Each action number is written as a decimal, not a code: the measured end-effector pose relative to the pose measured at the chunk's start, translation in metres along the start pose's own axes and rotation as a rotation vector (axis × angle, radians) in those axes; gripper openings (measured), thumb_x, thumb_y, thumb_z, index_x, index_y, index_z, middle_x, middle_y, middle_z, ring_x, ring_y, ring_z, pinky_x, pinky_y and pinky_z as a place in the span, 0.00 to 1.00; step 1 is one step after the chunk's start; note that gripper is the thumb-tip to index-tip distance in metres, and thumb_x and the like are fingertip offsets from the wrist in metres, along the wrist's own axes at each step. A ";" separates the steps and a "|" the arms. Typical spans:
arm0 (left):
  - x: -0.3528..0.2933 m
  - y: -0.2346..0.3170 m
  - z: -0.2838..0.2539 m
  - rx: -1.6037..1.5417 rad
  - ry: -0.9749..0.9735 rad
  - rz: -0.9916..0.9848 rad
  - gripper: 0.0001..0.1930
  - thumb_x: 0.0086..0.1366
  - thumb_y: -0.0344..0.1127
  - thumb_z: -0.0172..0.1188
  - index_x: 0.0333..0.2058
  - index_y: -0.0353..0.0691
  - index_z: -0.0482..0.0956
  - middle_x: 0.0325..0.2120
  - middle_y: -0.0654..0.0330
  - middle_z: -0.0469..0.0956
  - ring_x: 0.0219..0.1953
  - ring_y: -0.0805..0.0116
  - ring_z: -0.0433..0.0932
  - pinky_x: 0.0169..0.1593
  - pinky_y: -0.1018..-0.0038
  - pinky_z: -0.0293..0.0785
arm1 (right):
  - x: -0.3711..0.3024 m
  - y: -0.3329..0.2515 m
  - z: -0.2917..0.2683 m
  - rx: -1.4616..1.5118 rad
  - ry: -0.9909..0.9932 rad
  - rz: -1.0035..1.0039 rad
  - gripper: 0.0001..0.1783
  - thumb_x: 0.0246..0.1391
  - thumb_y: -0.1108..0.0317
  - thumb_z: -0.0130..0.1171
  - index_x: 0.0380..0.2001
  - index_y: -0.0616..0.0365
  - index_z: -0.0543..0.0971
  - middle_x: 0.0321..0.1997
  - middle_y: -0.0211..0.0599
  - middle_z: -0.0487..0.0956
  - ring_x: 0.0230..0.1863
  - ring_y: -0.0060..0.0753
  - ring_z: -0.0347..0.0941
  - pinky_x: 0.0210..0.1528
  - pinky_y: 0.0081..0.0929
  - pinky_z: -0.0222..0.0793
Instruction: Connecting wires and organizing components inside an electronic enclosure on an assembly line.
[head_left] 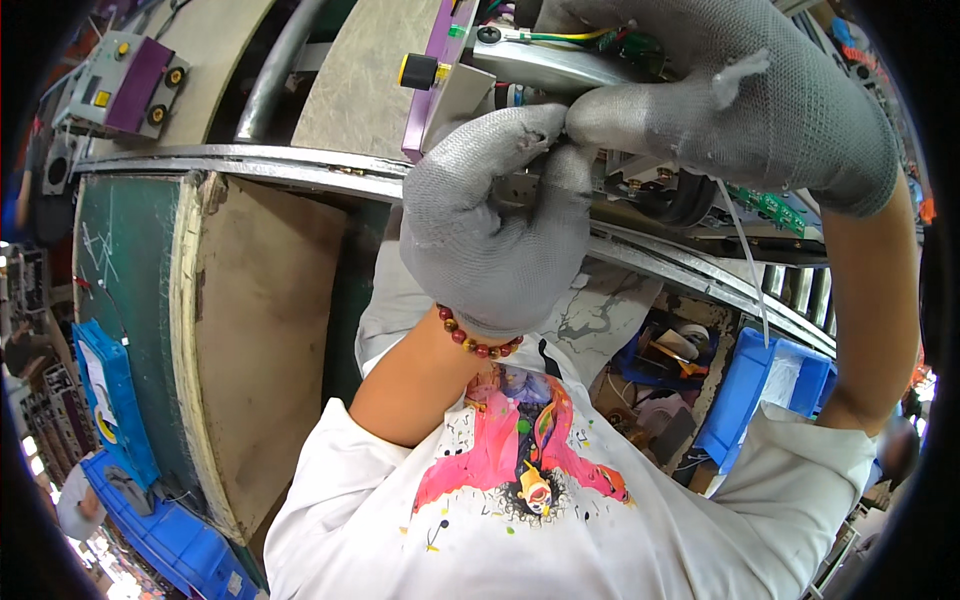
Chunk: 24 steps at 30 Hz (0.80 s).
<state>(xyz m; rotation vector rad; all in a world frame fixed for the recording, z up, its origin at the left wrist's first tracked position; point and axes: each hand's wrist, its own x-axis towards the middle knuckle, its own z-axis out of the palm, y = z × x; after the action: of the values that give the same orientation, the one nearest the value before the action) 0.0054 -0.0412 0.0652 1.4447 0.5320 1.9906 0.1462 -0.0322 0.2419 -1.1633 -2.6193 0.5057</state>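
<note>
Both my hands wear grey knit gloves and meet over an opened electrical unit with a purple front panel [432,85]. My left hand [500,220] is curled, thumb and fingertips pinched together; whatever lies between them is hidden. From the right, my right hand [740,110] brings its closed fingertips against the left ones, and its grip is hidden too. A black and yellow knob [418,71] sticks out of the panel. Beside the fingers are a silver metal part [565,62], a yellow-green wire [570,37] and a green circuit board [768,208]. A thin white strip [745,255] hangs below my right hand.
A metal rail [270,165] edges the bench in front of me. Another grey and purple unit [125,85] stands at the far left. Blue bins [765,385] are at the lower right, with another blue bin [165,530] lower left. A wooden board [262,330] stands left of me.
</note>
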 end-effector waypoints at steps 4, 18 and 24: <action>0.014 -0.001 -0.007 0.249 -0.106 0.205 0.15 0.51 0.24 0.74 0.38 0.40 0.82 0.31 0.58 0.81 0.28 0.66 0.79 0.30 0.75 0.75 | 0.005 -0.017 -0.003 -0.035 -0.103 0.275 0.16 0.53 0.64 0.62 0.37 0.67 0.81 0.37 0.43 0.77 0.41 0.42 0.76 0.46 0.32 0.73; 0.013 0.004 -0.011 0.266 -0.214 -0.002 0.12 0.51 0.29 0.74 0.35 0.43 0.84 0.21 0.60 0.76 0.20 0.64 0.74 0.24 0.71 0.71 | 0.001 -0.009 0.013 0.014 0.035 0.282 0.15 0.46 0.66 0.65 0.34 0.68 0.82 0.45 0.51 0.78 0.42 0.42 0.78 0.44 0.31 0.75; 0.015 0.010 -0.009 0.249 -0.274 -0.067 0.10 0.53 0.28 0.71 0.35 0.42 0.84 0.21 0.59 0.77 0.20 0.62 0.76 0.24 0.70 0.72 | 0.010 -0.023 0.002 -0.047 -0.064 0.369 0.16 0.46 0.64 0.66 0.33 0.68 0.83 0.48 0.52 0.78 0.43 0.45 0.79 0.44 0.33 0.76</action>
<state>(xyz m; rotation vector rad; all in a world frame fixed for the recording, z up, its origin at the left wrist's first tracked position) -0.0085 -0.0384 0.0790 1.7919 0.7141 1.6823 0.1235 -0.0399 0.2497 -1.6843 -2.4851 0.5576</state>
